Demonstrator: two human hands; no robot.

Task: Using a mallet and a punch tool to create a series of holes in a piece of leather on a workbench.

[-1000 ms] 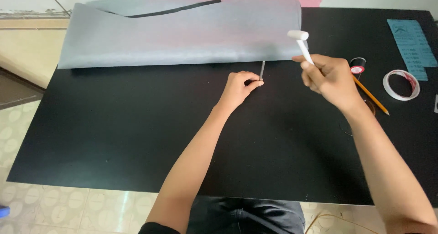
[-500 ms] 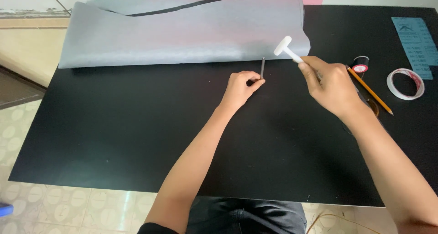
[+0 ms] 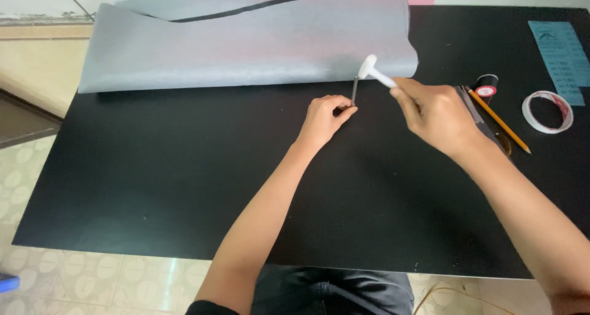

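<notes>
Thin, dark metal punch (image 3: 354,90) stands upright on the black rectangular tabletop (image 3: 153,186), just in front of the near edge of a large roll of grey sheet material (image 3: 246,41). The left hand (image 3: 326,118) pinches the punch's lower end between thumb and curled fingers, with the hand resting on the table and the forearm reaching up from the lower middle of the view. A small white mallet (image 3: 375,74) has its head right at the top of the punch; whether the two touch cannot be told. The right hand (image 3: 433,112) is closed in a fist around the mallet's white handle, the wrist bent slightly inward and the forearm running off to the lower right corner.

No container shows on the table. To the right of the right hand lie a yellow pencil (image 3: 499,121), a spool of black thread with a red end (image 3: 487,85), a ring of white tape (image 3: 547,112) and a blue rectangular sheet of paper (image 3: 560,54), all apart from both hands. Pale patterned floor tiles (image 3: 74,278) show below the table's near edge.
</notes>
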